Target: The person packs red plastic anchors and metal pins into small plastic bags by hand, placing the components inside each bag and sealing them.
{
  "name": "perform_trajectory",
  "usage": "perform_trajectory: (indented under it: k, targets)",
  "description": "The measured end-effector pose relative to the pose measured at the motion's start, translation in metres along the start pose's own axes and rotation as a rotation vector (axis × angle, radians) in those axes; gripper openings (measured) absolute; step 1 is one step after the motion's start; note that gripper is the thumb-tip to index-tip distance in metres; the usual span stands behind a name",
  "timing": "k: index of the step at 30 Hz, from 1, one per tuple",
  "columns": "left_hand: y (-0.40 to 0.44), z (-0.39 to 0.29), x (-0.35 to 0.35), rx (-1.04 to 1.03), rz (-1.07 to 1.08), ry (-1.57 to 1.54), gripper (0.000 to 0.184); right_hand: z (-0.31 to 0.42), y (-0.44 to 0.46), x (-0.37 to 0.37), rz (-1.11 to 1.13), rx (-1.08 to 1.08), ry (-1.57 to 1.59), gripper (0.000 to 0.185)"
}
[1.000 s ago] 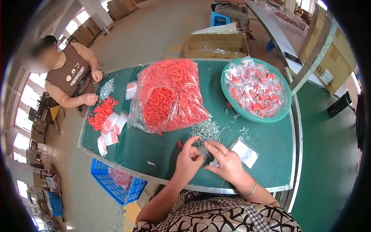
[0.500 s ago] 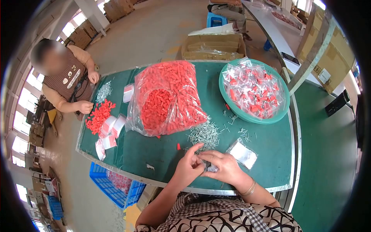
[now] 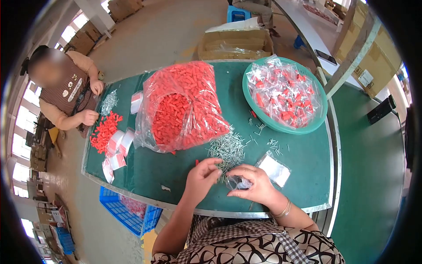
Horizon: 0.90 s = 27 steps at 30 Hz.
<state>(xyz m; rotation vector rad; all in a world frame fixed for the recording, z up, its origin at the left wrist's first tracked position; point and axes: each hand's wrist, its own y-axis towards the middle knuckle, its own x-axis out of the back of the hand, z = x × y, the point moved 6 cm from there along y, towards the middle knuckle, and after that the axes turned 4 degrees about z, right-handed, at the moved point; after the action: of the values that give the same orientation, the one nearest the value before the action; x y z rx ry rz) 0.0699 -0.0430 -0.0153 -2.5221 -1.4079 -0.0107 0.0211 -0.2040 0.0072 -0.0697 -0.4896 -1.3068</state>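
Right hand [image 3: 256, 184], partly closed, holding a small clear bag [image 3: 238, 182] between thumb and fingers. Left hand [image 3: 201, 177], loosely curled, near the bag's left side; whether it grips anything cannot be told. Just beyond both: loose screws [image 3: 227, 148]; farther, red plugs [image 3: 178, 105], bagged.

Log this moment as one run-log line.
left hand: beside screw pile, grip unclear | right hand: holding small clear bag | red plugs: in large plastic bag | green basin: packets inside
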Motion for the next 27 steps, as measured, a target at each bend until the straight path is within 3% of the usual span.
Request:
perform_trajectory:
  k: [2, 3, 6, 9, 15, 18, 21, 27]
  targets:
    - [0.011, -0.019, -0.001, -0.116, -0.161, 0.581, 0.035, 0.000, 0.000, 0.000, -0.018, 0.006, 0.009, 0.047]
    - [0.016, -0.023, -0.006, -0.327, -0.262, 0.827, 0.030, 0.000, 0.000, 0.000, -0.010, 0.000, 0.009, 0.047]
    - [0.030, -0.018, -0.019, -0.437, -0.202, 0.911, 0.027, 0.000, 0.000, 0.001, -0.005, -0.006, 0.009, 0.048]
    - [0.035, -0.006, -0.018, -0.363, -0.101, 1.044, 0.020, -0.003, 0.000, 0.003, -0.021, -0.013, 0.022, 0.049]
    - [0.028, -0.008, -0.001, -0.533, -0.322, 0.745, 0.017, -0.007, 0.000, 0.004, -0.043, -0.016, 0.086, 0.049]
    - [0.029, 0.017, 0.016, -0.144, -0.311, 0.255, 0.013, -0.011, -0.001, 0.004, -0.069, -0.028, 0.123, 0.049]
    - [0.024, 0.018, 0.021, 0.009, -0.300, -0.167, 0.008, -0.012, -0.001, 0.004, -0.072, -0.056, 0.152, 0.049]
    - [0.009, 0.004, 0.016, -0.031, -0.294, -0.284, 0.012, -0.014, -0.001, 0.002, -0.073, -0.070, 0.131, 0.048]
